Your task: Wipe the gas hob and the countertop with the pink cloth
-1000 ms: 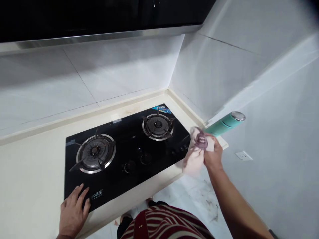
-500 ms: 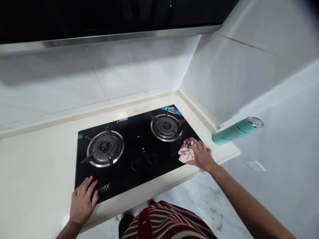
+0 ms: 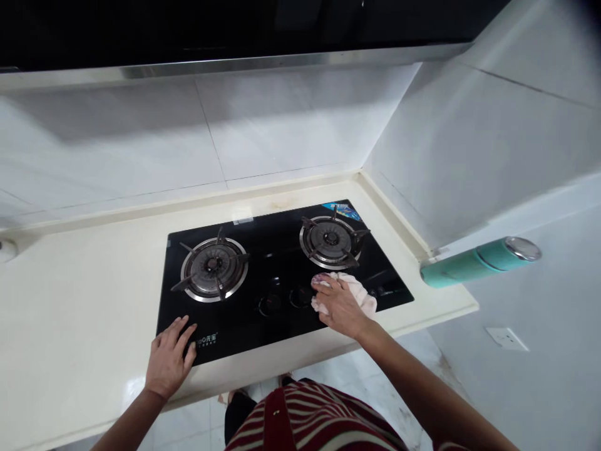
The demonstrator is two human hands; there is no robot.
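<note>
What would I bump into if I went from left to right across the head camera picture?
The person's left hand, the left burner, the left knob, the pink cloth, then the green bottle.

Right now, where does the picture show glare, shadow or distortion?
Head view: glare on the counter beside the left hand; same view, shadow on the back wall under the hood; same view, the green flask leans outward, probably lens distortion.
</note>
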